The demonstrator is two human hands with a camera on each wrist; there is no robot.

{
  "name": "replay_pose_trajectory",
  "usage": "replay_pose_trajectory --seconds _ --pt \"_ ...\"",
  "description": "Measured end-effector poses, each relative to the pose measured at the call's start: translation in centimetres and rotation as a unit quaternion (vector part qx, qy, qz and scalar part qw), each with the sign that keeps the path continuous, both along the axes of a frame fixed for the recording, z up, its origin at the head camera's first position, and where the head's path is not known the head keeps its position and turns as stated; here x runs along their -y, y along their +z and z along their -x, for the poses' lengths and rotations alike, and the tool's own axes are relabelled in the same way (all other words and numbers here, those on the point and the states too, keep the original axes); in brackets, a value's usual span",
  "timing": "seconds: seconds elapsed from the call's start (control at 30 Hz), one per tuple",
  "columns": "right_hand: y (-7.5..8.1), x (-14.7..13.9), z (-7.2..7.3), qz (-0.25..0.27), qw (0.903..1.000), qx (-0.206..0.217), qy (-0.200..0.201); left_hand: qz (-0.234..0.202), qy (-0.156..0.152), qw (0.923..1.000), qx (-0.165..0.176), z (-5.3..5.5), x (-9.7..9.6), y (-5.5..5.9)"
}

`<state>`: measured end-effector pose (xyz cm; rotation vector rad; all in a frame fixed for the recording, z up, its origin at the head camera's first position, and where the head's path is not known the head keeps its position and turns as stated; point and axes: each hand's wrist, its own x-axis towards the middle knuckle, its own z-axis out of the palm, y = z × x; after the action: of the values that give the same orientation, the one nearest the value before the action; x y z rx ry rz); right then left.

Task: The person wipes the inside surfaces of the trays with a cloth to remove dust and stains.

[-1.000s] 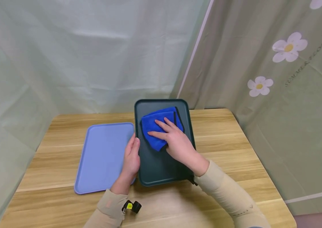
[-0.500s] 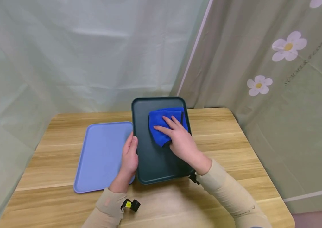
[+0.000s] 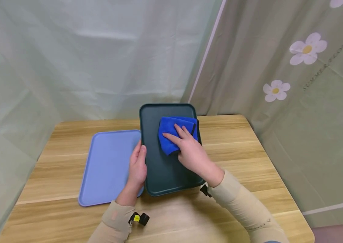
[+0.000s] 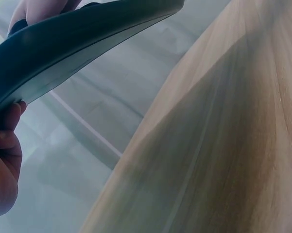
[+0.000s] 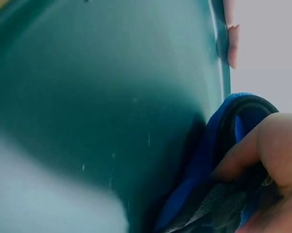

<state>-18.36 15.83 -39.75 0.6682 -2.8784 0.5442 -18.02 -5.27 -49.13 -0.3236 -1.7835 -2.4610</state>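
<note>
A dark green rectangular tray (image 3: 171, 179) is held up off the table, tilted. My left hand (image 3: 137, 165) grips its left rim, thumb on the front, and the left wrist view shows fingers (image 4: 8, 116) against the tray's underside. On the tray's upper right part lies a folded blue cloth (image 3: 167, 130) with black edging. My right hand (image 3: 194, 155) presses the cloth onto the tray, fingers spread over it, while the thumb (image 5: 238, 158) is tucked against its bunched near edge. Small pale specks show on the tray surface (image 5: 111, 121) in the right wrist view.
A periwinkle blue tray (image 3: 107, 168) lies flat on the wooden table (image 3: 235, 152), its right side partly behind the green tray and left hand. Hanging curtains (image 3: 113, 67) stand behind and beside the table. A black wrist device (image 3: 141, 219) sits at the left cuff.
My right hand has slid the cloth rightward across the green tray, lately a little downward. The tray has shifted slightly left and up in my left hand. The blue tray has stayed put.
</note>
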Motion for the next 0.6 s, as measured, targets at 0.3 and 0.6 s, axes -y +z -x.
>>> replay_pose_trajectory --seconds 0.3,0.6 --pt "0.0 1.0 -0.3 -0.005 0.9996 -0.006 0.026 0.042 0.042 0.9978 0.029 0.0 -0.3 0.0" --pt "-0.7 2.3 -0.9 -0.02 0.9967 -0.009 0.078 0.055 0.029 0.9981 0.004 0.0 -0.6 -0.2"
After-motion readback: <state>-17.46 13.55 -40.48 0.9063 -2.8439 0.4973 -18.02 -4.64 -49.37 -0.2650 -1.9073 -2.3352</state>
